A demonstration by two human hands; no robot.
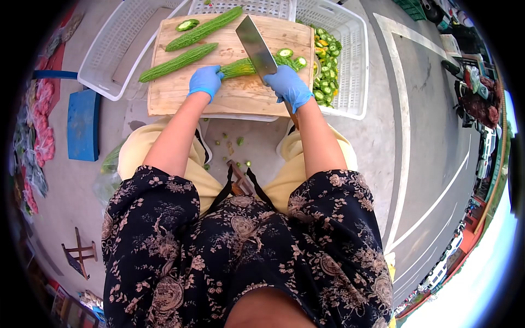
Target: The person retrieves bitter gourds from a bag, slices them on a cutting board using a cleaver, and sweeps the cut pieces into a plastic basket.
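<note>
My left hand [205,82], in a blue glove, is closed on the left end of a bitter melon [239,69] lying on a wooden cutting board [175,101]. My gloved right hand [288,86] grips a cleaver [256,46], its broad blade standing across the melon. Right of the blade lie cut bitter melon slices [285,53], showing pale centres. Two whole bitter melons rest on the board's left side: the nearer melon [179,63] and the farther melon [204,29]. A short cut piece [187,25] sits near the far edge. The blade partly hides the melon's cut end.
A white crate [358,60] at the right holds many slices [326,71]. Another white crate [101,60] stands at the left, beside a blue stool [83,126]. Scraps [239,141] lie on the ground between my feet. A small wooden stand [80,251] is at lower left.
</note>
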